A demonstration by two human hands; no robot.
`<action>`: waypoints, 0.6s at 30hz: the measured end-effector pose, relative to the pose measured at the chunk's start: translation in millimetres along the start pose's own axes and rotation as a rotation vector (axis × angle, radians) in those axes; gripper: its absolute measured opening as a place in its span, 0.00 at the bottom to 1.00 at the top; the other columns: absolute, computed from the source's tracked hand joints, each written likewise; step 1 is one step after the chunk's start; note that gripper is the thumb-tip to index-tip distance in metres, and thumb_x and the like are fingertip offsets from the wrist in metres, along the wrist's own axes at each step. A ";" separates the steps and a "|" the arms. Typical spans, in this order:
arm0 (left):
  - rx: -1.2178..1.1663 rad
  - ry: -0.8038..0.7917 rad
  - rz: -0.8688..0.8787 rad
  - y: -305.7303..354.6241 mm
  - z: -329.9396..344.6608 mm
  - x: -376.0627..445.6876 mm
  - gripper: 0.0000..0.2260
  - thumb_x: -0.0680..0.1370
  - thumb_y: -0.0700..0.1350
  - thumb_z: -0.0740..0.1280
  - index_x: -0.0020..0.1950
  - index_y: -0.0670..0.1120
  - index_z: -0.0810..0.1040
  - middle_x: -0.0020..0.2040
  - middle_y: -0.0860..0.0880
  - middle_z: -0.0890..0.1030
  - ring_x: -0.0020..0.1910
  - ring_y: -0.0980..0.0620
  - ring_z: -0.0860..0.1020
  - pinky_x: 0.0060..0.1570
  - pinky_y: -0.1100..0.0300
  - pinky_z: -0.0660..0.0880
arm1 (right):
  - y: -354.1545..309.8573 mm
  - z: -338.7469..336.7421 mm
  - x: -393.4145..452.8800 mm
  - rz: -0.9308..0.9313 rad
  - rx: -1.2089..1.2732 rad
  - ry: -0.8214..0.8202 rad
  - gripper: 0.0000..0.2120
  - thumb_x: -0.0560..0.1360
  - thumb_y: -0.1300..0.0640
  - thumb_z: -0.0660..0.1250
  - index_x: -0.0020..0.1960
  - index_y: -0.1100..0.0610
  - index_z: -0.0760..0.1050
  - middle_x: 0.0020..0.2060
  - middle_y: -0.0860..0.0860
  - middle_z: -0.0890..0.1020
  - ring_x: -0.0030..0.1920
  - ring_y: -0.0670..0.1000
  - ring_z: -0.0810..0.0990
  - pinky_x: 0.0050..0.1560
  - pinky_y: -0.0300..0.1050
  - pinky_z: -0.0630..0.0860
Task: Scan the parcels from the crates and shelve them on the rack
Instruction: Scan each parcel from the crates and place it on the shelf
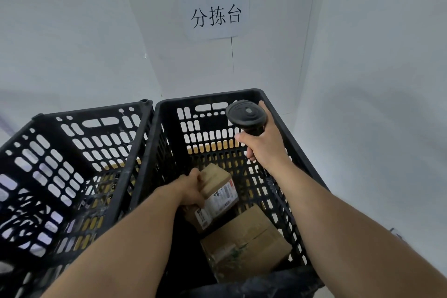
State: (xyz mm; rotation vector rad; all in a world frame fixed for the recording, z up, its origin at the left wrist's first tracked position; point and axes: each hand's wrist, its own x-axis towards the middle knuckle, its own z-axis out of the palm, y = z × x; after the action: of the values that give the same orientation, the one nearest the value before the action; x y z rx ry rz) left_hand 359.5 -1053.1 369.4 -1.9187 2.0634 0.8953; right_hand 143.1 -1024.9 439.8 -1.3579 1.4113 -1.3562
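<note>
Black plastic, slotted all over, makes up the two crates that stand side by side against a pale wall. Taking the right-hand crate (169, 113) as the landmark: the left-hand crate (79, 152) touches its left wall, rim against rim, and shows no parcel in the part that can be seen.

Inside the right-hand crate, near the middle of its floor, a small brown cardboard parcel (217, 198) with a white printed label lies tilted. The left hand (191, 191) reaches down into the crate and grips this parcel at its left edge, fingers curled round the cardboard. Just beside it, toward the crate's near right corner, lies a larger brown parcel (244, 242) with clear tape across its top; the two boxes look to be touching, though the contact line is in shadow.

Above the crate's far right corner, the right hand (263, 143) is closed round the handle of a black handheld scanner (245, 115), its round head uppermost and level with the crate's far rim.

On the wall above the crate's far rim hangs a white paper sign (216, 11) printed with three black characters.

Through the slots in the crate's far wall a yellowish surface shows.
</note>
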 end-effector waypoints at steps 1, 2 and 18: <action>-0.102 0.059 0.007 -1.4 -0.3 -1.6 0.37 0.68 0.49 0.76 0.69 0.53 0.59 0.61 0.44 0.71 0.56 0.44 0.74 0.55 0.48 0.77 | -2.4 -0.4 -0.5 -0.003 0.013 0.003 0.47 0.72 0.62 0.73 0.80 0.42 0.49 0.64 0.58 0.76 0.24 0.44 0.75 0.29 0.39 0.77; -0.207 0.111 0.011 -1.2 -2.0 -5.1 0.40 0.68 0.50 0.76 0.72 0.55 0.56 0.63 0.44 0.71 0.58 0.44 0.74 0.56 0.49 0.76 | -5.2 -0.6 -1.1 -0.006 0.029 0.004 0.47 0.72 0.63 0.73 0.80 0.42 0.49 0.63 0.57 0.77 0.24 0.44 0.75 0.29 0.39 0.77; -0.867 0.443 0.461 35.9 -26.1 -85.4 0.41 0.76 0.40 0.70 0.78 0.58 0.46 0.66 0.49 0.76 0.62 0.50 0.77 0.65 0.45 0.73 | -71.7 -10.4 -86.6 -0.109 0.056 0.044 0.45 0.73 0.64 0.72 0.79 0.44 0.50 0.54 0.54 0.81 0.24 0.47 0.74 0.27 0.41 0.74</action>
State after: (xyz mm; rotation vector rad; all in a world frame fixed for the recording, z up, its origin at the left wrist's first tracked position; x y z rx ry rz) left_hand 344.7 -995.8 445.3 -2.1806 2.7401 1.8587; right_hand 161.0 -930.0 498.2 -1.3937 1.3346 -1.4938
